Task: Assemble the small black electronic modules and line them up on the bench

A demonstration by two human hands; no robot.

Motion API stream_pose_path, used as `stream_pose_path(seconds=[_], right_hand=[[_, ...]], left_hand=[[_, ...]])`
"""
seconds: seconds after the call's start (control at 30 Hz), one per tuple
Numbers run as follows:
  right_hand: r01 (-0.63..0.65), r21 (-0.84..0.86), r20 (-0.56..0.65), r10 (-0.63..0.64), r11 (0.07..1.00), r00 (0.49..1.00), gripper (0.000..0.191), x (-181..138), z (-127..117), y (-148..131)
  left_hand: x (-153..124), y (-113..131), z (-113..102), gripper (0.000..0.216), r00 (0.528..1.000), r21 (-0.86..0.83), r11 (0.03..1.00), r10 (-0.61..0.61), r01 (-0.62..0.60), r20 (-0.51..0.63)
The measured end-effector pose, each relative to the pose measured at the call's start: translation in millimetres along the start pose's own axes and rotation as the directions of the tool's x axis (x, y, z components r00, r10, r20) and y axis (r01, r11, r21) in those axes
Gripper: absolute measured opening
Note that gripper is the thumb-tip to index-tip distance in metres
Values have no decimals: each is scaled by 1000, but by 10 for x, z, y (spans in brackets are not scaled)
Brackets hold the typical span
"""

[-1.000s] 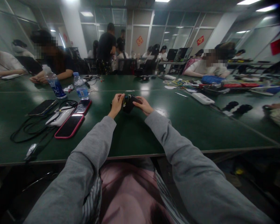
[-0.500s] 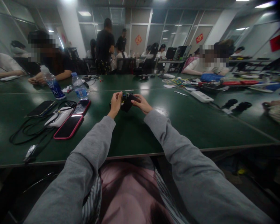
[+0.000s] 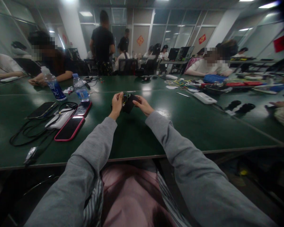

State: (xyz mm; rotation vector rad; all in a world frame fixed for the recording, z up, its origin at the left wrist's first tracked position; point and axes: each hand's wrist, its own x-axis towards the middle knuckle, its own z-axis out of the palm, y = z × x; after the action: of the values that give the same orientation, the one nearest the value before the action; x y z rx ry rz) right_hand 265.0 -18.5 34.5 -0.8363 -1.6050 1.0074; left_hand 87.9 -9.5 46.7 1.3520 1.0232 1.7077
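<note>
Between my hands, over the middle of the green table, is a small black box-like device (image 3: 129,103) whose near panel is tilted. Small parts with green and yellow bits show at its left side, too small to name. My left hand (image 3: 117,104) is closed on the left end, thumb toward me. On the right edge of the black panel, my right hand (image 3: 144,105) grips with thumb in front and fingers behind. The fingers behind the device are partly hidden.
Left of my arms lie a red-edged phone (image 3: 69,128), other phones, a white power bank (image 3: 59,119) and black cables. Two water bottles (image 3: 80,90) stand behind them. On the right are a white power strip (image 3: 204,98), black items (image 3: 245,108) and a clutter of cables. Several people sit around the table (image 3: 191,126).
The black panel has tilted and opened slightly away from the left part of the device. My hands have barely shifted. A standing person in the background has turned.
</note>
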Motion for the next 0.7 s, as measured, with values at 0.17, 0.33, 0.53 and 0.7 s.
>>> stream_pose_path(seconds=[0.17,0.33,0.53,0.7], right_hand=[[42,-12,6,-42,999,999,72,10,23,-4],[16,10,-57,-15,1000,998,78,13,89,24],[-40,32,-195,45,999,980,81,29,141,35],[-11,-63,-316,-9,998,949,85,62,114,33]], left_hand=[[-9,31,8,49,1000,-14,1000,3,-3,5],[-11,47,7,50,1000,-2,1000,8,-8,4],[-67,128,44,52,997,-47,998,-34,37,69],[-157,111,140,56,977,-65,997,-29,44,212]])
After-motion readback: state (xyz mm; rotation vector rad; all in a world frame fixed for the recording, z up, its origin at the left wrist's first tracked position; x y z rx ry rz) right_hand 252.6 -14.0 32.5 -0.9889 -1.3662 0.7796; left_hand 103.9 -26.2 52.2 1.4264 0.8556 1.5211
